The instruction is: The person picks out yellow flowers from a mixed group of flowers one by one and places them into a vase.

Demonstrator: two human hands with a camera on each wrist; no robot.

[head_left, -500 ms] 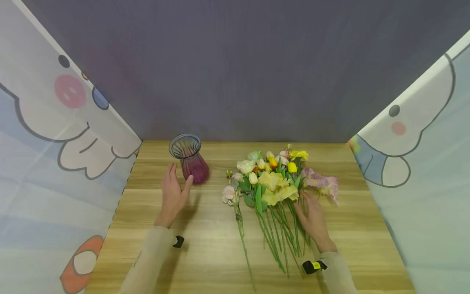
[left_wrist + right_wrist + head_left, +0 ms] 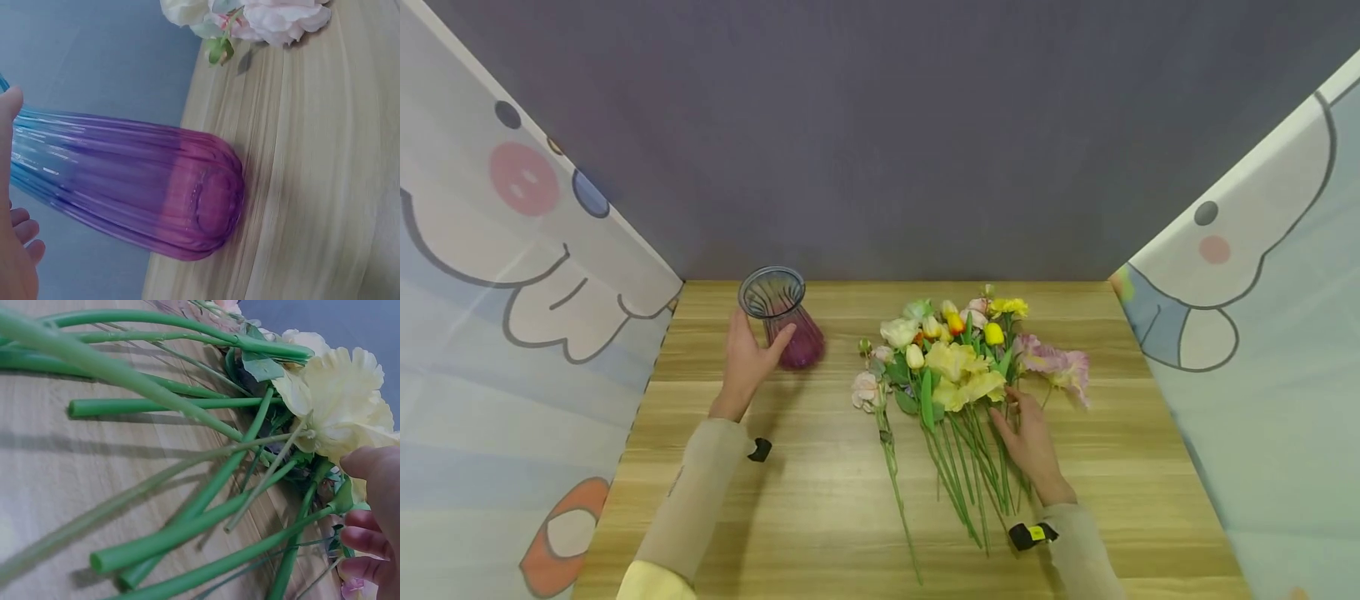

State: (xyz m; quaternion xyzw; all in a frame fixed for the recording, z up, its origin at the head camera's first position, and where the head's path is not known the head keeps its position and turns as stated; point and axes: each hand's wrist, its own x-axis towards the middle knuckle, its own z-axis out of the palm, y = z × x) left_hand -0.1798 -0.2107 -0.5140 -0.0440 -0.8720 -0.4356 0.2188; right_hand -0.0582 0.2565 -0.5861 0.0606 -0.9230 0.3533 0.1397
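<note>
A ribbed glass vase [image 2: 802, 343], blue at the rim and purple-pink at the base, stands upright at the left of the table. My left hand [image 2: 747, 365] is at its near side, thumb against or very close to the glass. In the left wrist view the fingers [image 2: 26, 232] are loosely bent, with a gap between them and the vase. A bunch of artificial flowers [image 2: 958, 375] lies to the right, green stems pointing toward me. Beside the yellow bloom [image 2: 340, 403], my right hand [image 2: 1032, 440] has relaxed fingers near the stems [image 2: 187, 528]; whether they touch is unclear.
The wooden table [image 2: 820, 500] meets a dark grey panel [image 2: 880, 167] at its back edge. Cartoon-printed cloth walls flank both sides. One pink-flowered stem [image 2: 891, 467] lies at the bunch's left, and a purple-pink bloom [image 2: 1060, 367] at its right.
My left hand has moved forward, bringing its thumb and fingers closer around the vase. My right hand stays by the bunch with only a slight shift. The head view has shifted slightly.
</note>
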